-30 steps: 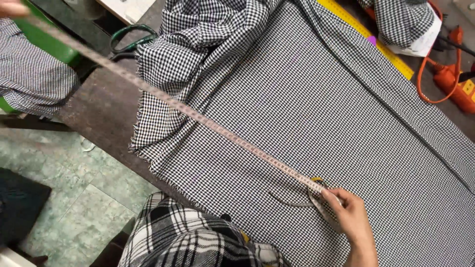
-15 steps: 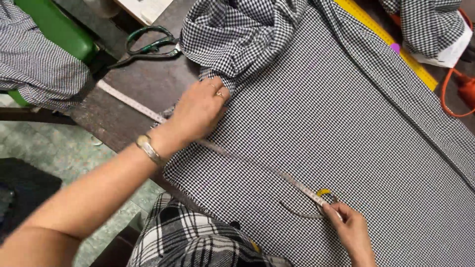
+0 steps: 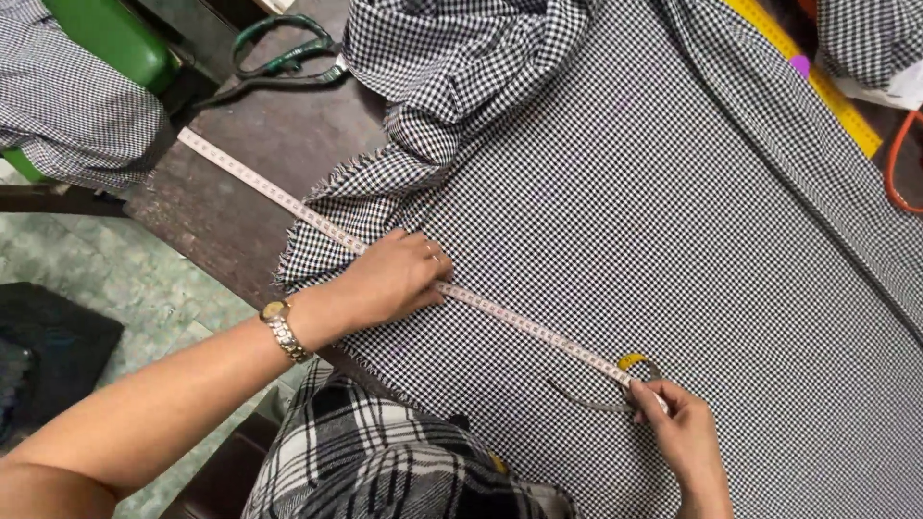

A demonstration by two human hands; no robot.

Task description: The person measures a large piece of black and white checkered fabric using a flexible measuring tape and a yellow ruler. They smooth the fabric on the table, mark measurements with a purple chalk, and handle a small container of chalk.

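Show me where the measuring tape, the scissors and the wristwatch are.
measuring tape (image 3: 524,324), head view, stretch between the hands.
scissors (image 3: 279,60), head view, green handle loops.
wristwatch (image 3: 284,328), head view, metal band on left wrist.

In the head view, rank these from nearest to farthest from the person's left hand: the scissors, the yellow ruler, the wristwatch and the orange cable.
From the left hand:
1. Wristwatch, on that same wrist.
2. Scissors, up on the bare table, top left.
3. Yellow ruler, along the cloth's far edge, top right.
4. Orange cable, at the right edge.
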